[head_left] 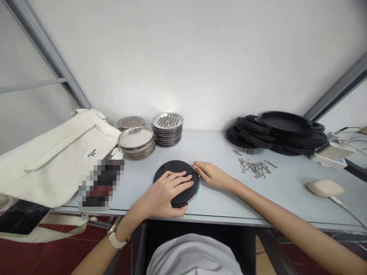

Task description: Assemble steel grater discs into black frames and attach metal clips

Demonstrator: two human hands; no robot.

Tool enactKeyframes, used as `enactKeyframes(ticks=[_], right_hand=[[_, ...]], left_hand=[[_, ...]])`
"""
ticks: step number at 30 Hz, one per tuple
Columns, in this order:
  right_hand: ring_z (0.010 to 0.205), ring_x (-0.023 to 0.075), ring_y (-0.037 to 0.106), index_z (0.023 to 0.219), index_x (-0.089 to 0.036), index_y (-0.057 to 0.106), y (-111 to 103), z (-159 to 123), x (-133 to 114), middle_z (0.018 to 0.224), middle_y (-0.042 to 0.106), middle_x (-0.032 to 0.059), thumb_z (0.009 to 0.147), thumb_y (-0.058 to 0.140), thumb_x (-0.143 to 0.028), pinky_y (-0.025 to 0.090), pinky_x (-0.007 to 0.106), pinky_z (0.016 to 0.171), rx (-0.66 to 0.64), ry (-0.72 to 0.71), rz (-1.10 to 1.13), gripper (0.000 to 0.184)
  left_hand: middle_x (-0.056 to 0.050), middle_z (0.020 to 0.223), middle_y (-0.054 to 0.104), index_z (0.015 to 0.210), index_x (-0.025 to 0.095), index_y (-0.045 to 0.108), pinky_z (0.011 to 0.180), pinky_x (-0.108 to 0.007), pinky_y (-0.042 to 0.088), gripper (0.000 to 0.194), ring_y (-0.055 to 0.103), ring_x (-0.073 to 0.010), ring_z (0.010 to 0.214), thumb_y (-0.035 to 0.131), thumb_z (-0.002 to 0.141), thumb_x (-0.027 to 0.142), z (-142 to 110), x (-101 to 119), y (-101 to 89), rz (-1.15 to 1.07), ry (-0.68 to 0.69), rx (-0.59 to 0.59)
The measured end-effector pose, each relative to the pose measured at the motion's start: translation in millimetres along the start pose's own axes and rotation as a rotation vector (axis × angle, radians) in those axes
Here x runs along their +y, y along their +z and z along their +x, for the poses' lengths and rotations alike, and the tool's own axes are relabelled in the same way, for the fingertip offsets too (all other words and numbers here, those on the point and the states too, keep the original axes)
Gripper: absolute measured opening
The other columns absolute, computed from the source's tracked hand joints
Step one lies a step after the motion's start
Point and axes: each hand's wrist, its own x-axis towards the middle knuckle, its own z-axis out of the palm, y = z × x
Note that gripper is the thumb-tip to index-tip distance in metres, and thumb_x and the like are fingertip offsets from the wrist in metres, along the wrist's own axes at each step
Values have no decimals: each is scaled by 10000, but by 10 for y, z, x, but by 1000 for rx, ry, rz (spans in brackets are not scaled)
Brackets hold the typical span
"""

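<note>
A round black disc [178, 172] lies flat near the table's front edge, with a thin coloured layer showing along its lower right rim. My left hand [169, 191] rests across it, fingers stretched out and pressing on its top. At the disc's right rim, my right hand [210, 175] has its fingers closed on a small metal clasp [196, 170], partly hidden by the fingertips. Similar loose metal clasps [254, 167] lie in a pile to the right of that hand.
Behind the disc stand stacks of round metal grater plates [168, 130] and plain metal discs [136, 139]. Black round trays [282, 124] are piled at the back right. A white bag [63, 156] lies left; a cream corded device [325, 188] sits right.
</note>
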Motion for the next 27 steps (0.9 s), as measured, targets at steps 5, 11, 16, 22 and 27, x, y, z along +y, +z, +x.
enactKeyframes(ticks=[5, 11, 16, 22, 27], right_hand=[[553, 105, 380, 719, -207, 370, -2, -3, -14, 617, 425, -42, 981, 301, -310, 305, 242, 582, 3, 18, 20, 290], [533, 97, 370, 700, -199, 402, 13, 4, -13, 593, 418, -48, 977, 308, -327, 296, 238, 561, 30, 32, 37, 320], [525, 92, 355, 688, -196, 399, 5, 5, -8, 582, 405, -53, 974, 314, -342, 292, 235, 548, 34, 40, 41, 331], [508, 84, 308, 657, -198, 371, -17, -4, -4, 550, 358, -67, 946, 355, -339, 262, 225, 512, 7, 43, 67, 322], [518, 80, 286, 645, -201, 337, -15, -8, -1, 551, 327, -75, 912, 388, -288, 249, 219, 508, 2, 40, 77, 285]], left_hand=[[-57, 1399, 471, 1342, 221, 445, 1082, -428, 283, 599, 352, -257, 1334, 575, 765, 321, -7, -2, 11, 17, 4, -8], [-70, 1394, 470, 1338, 216, 441, 1074, -431, 290, 584, 350, -262, 1332, 570, 783, 346, -4, -4, 10, 38, 7, -14], [-66, 1393, 468, 1337, 226, 436, 1071, -434, 299, 592, 355, -269, 1328, 582, 776, 344, -2, 5, 10, 34, 1, -8], [-67, 1374, 484, 1330, 231, 434, 1068, -432, 307, 594, 371, -270, 1316, 592, 770, 351, 3, 4, 4, 32, 1, 1], [-66, 1381, 477, 1330, 231, 436, 1066, -429, 306, 591, 365, -270, 1319, 588, 773, 356, 8, 2, 3, 30, -3, -10]])
